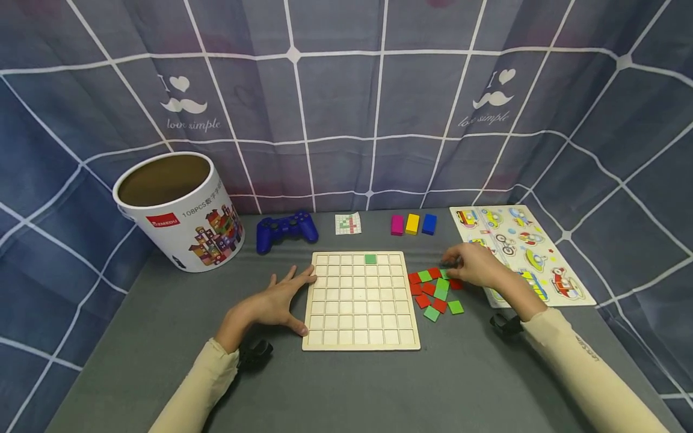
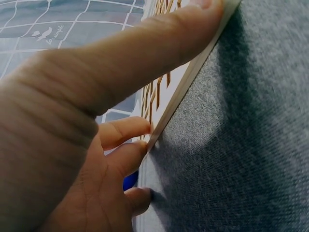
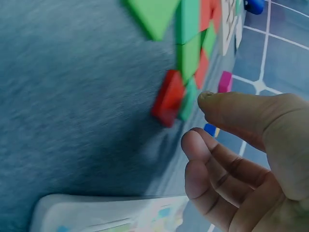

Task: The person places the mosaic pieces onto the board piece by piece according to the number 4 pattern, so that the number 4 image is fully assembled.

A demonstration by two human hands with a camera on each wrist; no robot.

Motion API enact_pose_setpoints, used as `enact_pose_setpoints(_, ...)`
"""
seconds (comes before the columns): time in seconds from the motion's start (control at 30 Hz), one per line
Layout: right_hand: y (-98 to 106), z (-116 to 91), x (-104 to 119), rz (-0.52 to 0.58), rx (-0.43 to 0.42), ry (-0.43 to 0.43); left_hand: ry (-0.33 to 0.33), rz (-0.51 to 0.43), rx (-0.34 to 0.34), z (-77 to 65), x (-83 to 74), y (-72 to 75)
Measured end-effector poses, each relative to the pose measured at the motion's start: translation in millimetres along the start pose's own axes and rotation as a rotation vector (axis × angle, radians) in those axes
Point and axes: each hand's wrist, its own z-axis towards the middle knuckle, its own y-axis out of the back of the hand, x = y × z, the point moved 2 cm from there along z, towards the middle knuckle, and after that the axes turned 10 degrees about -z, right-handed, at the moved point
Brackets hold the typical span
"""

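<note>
Working at a grey table [image 1: 406, 391], walled by checked curtain [image 1: 335, 102] from ten to two o'clock. Touching the central board [image 1: 361, 307] at its nine with left hand [image 1: 276, 302], splayed. Hovering by tiles [image 1: 428, 288] at its three with right hand [image 1: 476, 266], part-curled, empty.

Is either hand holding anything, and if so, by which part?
Nothing looks gripped: the left hand only touches the gridded board at its left edge, and the right hand has nothing visible between thumb and fingers in its wrist view.

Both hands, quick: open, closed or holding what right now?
Left hand: open, touching the grid board at its left edge.
Right hand: open, no tile visible between thumb and fingers.
</note>
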Motion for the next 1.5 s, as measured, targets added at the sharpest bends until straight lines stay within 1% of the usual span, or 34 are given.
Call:
enact_pose_setpoints(0.1, -1.8, -1.3, -3.4, 0.0, -0.01, -0.006, -0.001, -0.006, -0.005, -0.4, -0.8, 0.1)
enact_pose_setpoints(0.2, -3.3, 1.9, -5.1, -0.004, -0.038, -0.011, -0.006, -0.007, -0.022, -0.5, -0.9, 0.5)
enact_pose_setpoints(0.3, -5.1, 4.7, -5.7, -0.003, -0.05, -0.005, 0.001, -0.002, -0.017, -1.8, 0.0, -0.2)
enact_pose_setpoints(0.4, -6.7, 5.1, -5.0, -0.009, -0.048, 0.006, 0.007, -0.002, -0.009, -3.0, 1.0, -0.8)
enact_pose_setpoints(0.5, -5.9, 3.3, -3.9, -0.031, -0.047, 0.01, -0.003, -0.009, -0.009, -2.2, 0.9, -0.5)
enact_pose_setpoints(0.6, -3.8, 1.5, -3.9, -0.052, -0.045, 0.0, -0.019, -0.011, -0.013, -0.1, -0.1, -0.2)
enact_pose_setpoints(0.7, -3.1, 0.9, -4.8, -0.063, -0.034, -0.01, -0.022, -0.006, -0.007, 0.9, -1.5, -0.9)
enact_pose_setpoints(0.83, -5.6, 1.2, -4.8, -0.07, -0.027, -0.006, -0.01, -0.006, 0.002, 0.5, -1.7, -2.6)
enact_pose_setpoints(1.07, -10.1, 0.0, -1.8, -0.079, -0.053, 0.016, -0.003, -0.003, 0.002, -0.3, 0.0, -1.9)
enact_pose_setpoints(1.27, -10.4, 1.7, -1.3, -0.093, -0.041, 0.006, 0.008, -0.001, 0.01, -0.2, 1.0, -2.0)
enact_pose_setpoints(1.37, -8.9, 4.3, -0.9, -0.097, -0.067, -0.008, 0.009, 0.0, 0.003, -0.4, 1.3, -1.8)
enact_pose_setpoints(1.5, -6.8, 10.4, 6.6, -0.095, -0.119, -0.018, 0.009, 0.005, 0.0, -0.5, 0.8, -1.2)
